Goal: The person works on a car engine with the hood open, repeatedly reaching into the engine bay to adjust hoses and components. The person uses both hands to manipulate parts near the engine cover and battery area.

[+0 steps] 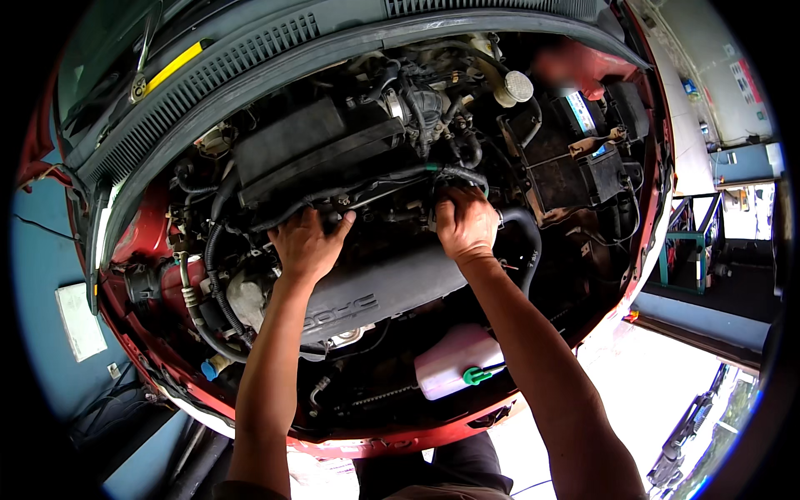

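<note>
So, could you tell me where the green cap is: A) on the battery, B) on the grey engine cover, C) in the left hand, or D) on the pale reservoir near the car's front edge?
D: the green cap sits on the pale reservoir by the front edge, below the right hand.

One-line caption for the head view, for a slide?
Both hands, left hand and right hand, reach behind the grey engine cover in a red car's bay.

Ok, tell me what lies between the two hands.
In the head view, between the left hand and right hand runs a stretch of black hoses above the grey engine cover.
</note>
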